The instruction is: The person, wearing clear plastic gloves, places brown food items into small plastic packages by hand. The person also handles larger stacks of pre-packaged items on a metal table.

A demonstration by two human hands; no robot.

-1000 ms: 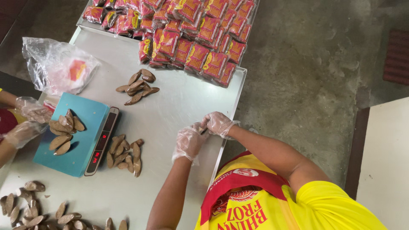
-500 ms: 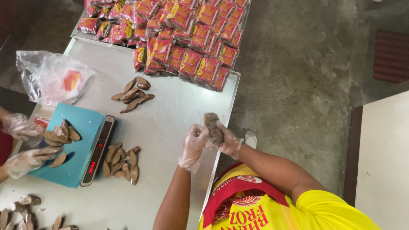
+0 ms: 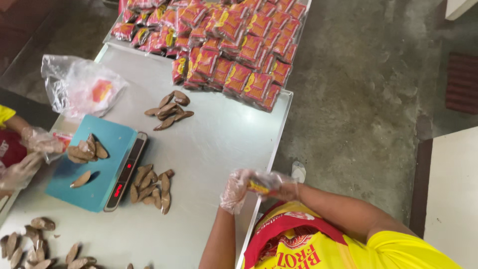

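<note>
Both gloved hands (image 3: 259, 187) dropped tableside; clear, red-yellow printed packet (image 3: 259, 185) between them.

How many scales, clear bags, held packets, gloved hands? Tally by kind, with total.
Teal flat digital scale: 1
Crumpled clear plastic bag: 1
Small red-yellow packet, held: 1
Gloved hands: 4, own left hand, right hand, co-worker's two
Total: 7

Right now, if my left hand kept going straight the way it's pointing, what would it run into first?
Probably the pile of red packets. The left hand points up the bare metal table, nothing nearer in that line, though depth is hard to judge.
</note>
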